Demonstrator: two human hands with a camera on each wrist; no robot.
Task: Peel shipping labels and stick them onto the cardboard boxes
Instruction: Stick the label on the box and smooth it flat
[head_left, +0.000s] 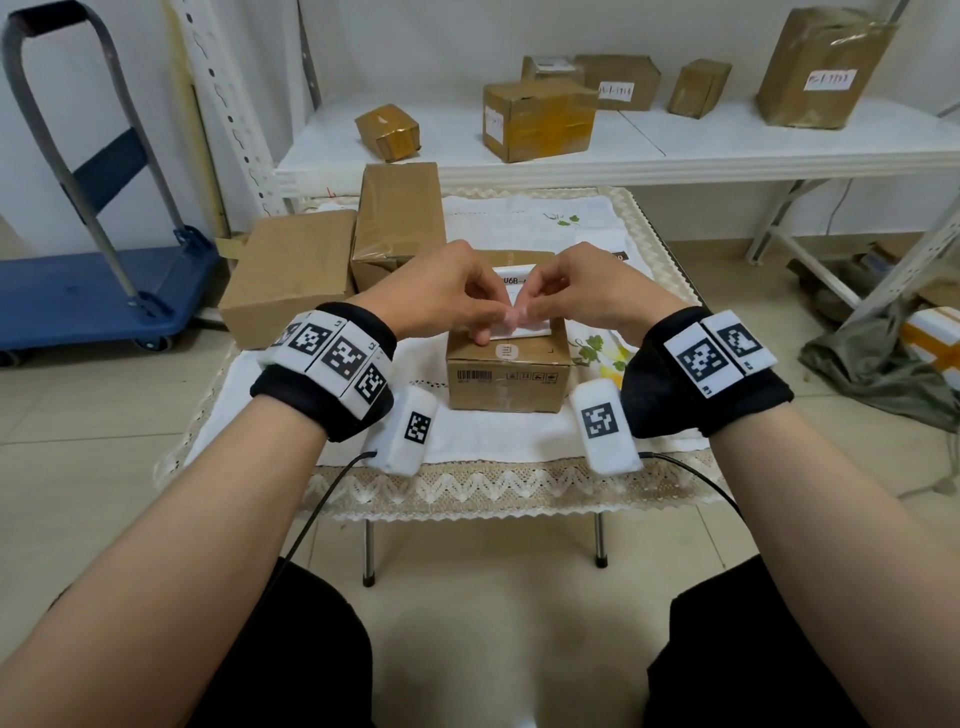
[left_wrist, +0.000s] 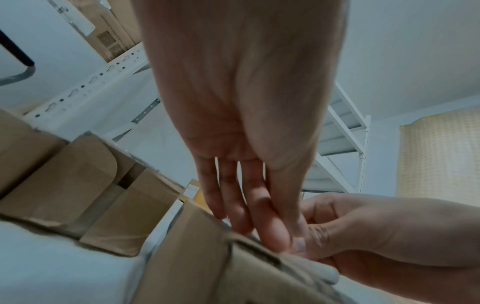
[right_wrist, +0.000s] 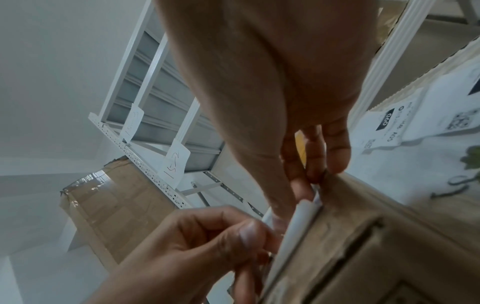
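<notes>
Just label (head_left: 519, 291) between pinching fingers (head_left: 506, 312)

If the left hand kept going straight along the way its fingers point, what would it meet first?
Most likely the right hand: the left hand points across the small box at it, fingertips nearly touching over the label.

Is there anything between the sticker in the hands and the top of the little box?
Nothing visible. Both the left hand and right hand pinch the shipping label right over the small cardboard box, whose top shows only the label.
</notes>
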